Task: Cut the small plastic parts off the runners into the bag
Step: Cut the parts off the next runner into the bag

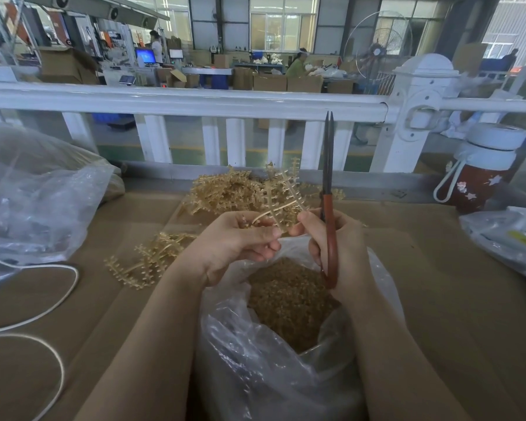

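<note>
Head view: my left hand (240, 238) pinches a tan runner (281, 192) by its lower stem, fingers curled round it, the branched top standing up above both hands. My right hand (334, 241) grips the scissors (328, 189) by their red handles, fingers wrapped round them; the dark blades point straight up and lie nearly together. Both hands hover over the clear plastic bag (255, 360) at the near edge of the cardboard-covered table (438, 299); I see it holds a heap of cut small parts (289, 302). A pile of uncut runners (228, 192) lies toward the far edge, another cluster (152, 256) left of my left hand. A white cord (58, 296) loops at the left edge, a bottle (483, 168) stands at the far right corner
</note>
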A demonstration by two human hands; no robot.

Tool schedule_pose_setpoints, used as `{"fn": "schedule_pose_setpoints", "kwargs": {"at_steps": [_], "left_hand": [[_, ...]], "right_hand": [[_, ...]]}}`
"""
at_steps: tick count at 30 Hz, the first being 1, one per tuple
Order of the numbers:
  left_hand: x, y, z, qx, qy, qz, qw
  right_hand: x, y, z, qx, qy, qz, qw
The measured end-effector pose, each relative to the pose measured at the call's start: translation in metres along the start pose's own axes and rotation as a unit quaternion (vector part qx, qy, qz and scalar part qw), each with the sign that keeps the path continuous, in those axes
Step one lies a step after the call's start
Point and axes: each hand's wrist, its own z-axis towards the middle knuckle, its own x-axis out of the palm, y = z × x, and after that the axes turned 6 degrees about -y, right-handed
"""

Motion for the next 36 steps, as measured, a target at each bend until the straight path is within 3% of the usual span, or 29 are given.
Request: {"fn": "schedule_pose_setpoints", "kwargs": {"at_steps": [13,21,28,36], "left_hand": [[0.0057,-0.0023,-0.0001,-0.006,-0.022,-0.010,1.000],[0.0024,0.0008,0.0054,0.048,-0.140,-0.047,0.988],[0.0064,0.0037,0.0037,0.078,-0.091,0.043,0.992],[0.0051,0.0048,0.0027,0.033,-0.040,-0.023,0.998]], "right_hand": [[0.0035,0.0029,-0.0028,-0.016,-0.001,-0.077,0.997],[0.0049,0.0090,-0.0064,-0.068,-0.041,-0.158,0.984],[0.0089,0.0071,-0.0070,-0.048,0.025,-0.161,0.986],[0.0089,0.0062,-0.0062,-0.034,0.027,-0.158,0.987]]}}
